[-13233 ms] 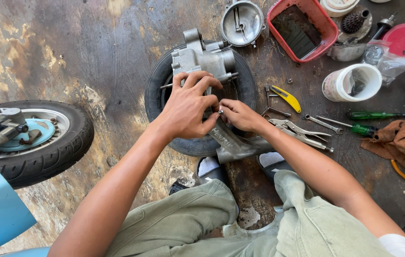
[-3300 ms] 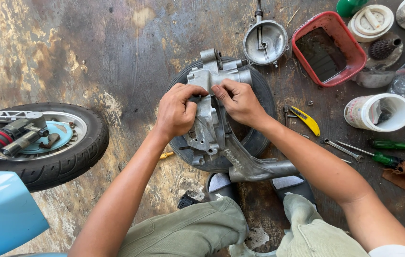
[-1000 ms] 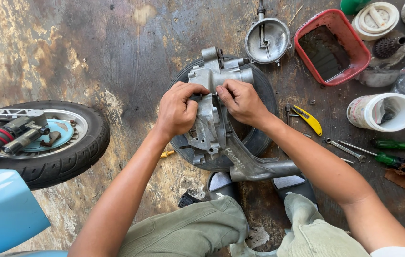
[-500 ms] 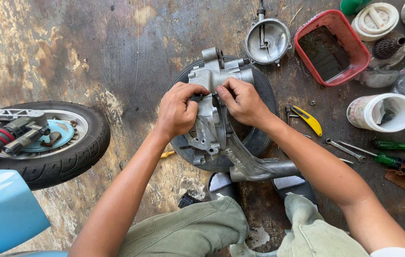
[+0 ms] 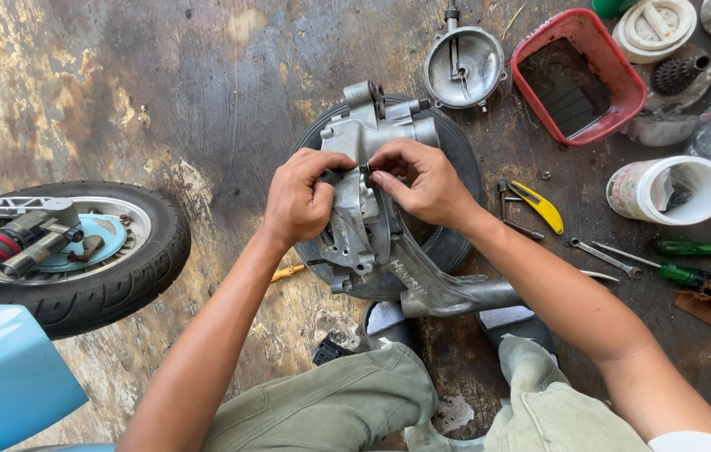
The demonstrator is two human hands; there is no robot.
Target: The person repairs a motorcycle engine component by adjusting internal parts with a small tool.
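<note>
From the head camera, I am gripping the grey metal engine casing [image 5: 364, 209] with both hands: my left hand [image 5: 301, 201] is clenching its left edge, while my right hand [image 5: 422, 180] is pinching a small part at its top. The casing is resting on a black tyre [image 5: 456, 142] lying on the floor, near a red tray [image 5: 623, 92] and a yellow-handled knife [image 5: 539, 207].

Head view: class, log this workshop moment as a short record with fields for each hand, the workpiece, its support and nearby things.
Left hand: grips the grey metal engine casing from its left side
Right hand: fingertips pinch a small dark part on the casing
Support: casing rests on a black tyre on the stained floor
Nearby: red tray, white tub, yellow-handled tool, scooter wheel
</note>
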